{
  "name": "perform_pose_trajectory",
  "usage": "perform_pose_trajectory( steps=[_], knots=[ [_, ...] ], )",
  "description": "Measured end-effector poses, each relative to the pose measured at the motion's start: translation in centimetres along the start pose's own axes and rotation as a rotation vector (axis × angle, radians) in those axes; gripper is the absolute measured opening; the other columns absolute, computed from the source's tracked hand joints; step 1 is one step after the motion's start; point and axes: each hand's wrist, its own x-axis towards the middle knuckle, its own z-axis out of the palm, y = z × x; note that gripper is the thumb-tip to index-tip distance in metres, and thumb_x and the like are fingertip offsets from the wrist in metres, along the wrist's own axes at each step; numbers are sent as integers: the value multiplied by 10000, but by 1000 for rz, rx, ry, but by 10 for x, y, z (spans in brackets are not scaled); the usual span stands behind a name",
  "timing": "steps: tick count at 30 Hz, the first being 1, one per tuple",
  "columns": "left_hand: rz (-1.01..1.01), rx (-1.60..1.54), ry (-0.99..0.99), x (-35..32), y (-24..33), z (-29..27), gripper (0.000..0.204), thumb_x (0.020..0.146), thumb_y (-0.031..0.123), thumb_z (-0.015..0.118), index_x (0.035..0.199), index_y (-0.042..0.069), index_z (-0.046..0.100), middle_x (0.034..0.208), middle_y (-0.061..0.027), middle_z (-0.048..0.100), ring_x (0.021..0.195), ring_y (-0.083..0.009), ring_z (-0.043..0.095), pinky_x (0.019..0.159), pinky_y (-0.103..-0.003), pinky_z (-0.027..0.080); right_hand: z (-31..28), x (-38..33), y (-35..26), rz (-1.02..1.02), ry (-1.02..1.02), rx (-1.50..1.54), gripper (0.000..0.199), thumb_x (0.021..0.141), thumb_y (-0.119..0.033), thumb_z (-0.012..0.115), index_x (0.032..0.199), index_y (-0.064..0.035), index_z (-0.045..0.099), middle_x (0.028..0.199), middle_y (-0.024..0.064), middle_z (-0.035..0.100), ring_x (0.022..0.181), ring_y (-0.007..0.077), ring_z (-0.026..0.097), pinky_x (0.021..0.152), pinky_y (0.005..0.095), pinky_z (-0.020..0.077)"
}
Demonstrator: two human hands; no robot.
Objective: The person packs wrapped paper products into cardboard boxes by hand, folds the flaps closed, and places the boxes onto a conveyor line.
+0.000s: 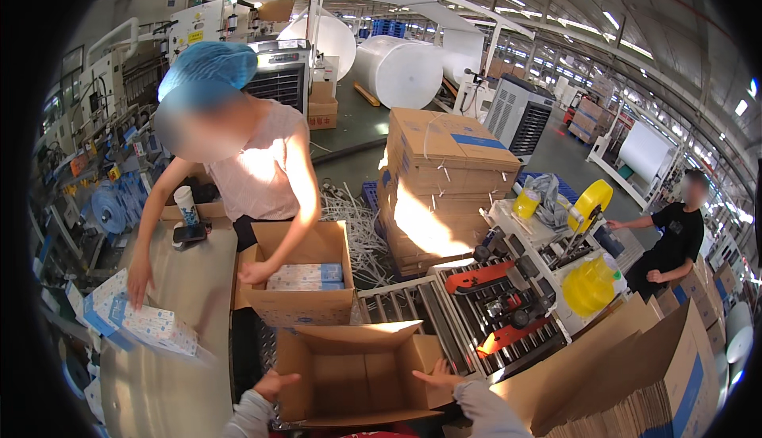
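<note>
An open, empty cardboard box [349, 382] stands at the lower middle, close to me. At its left side, my left hand [274, 385] is closed on the wall, with one finger stretched over the edge. My right hand [439, 377] lies at the right flap, its fingers spread. Just beyond is a second open carton [305, 311], holding patterned blue-and-white packs [305, 276]. A co-worker in a blue hair net [208, 65] has one hand in that carton and the other on similar packs [151, 325] on the table at left.
A steel-topped table [178, 279] with a cup [186, 204] and a phone [189, 233] runs along the left. A roller conveyor [432, 307] leads to a taping machine [508, 303] at right. Flattened cartons [448, 160] are stacked beyond; more cardboard [627, 358] leans at lower right. Another person [671, 235] stands far right.
</note>
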Motion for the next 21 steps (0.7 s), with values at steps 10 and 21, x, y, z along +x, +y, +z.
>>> perform_pose_trajectory(
  steps=[10, 21],
  knots=[
    [-371, 869, 50, 18, -115, -12, 856, 702, 635, 592, 1311, 67, 398, 1231, -209, 488, 1122, -300, 485, 898, -395, 427, 62, 5, -31, 116, 244, 264, 1048, 720, -624, 646, 1410, 12, 180, 1422, 316, 231, 1352, 438, 178, 1075, 522, 227],
    [-386, 1298, 516, -153, 14, -53, 809, 782, 758, 384, 972, 36, 695, 1050, -195, 637, 1007, -344, 584, 909, -423, 421, 131, -26, -193, -227, -265, 584, 403, 807, -132, 649, 1121, 102, 554, 1073, 191, 617, 972, 230, 588, 811, 369, 475]
  ],
)
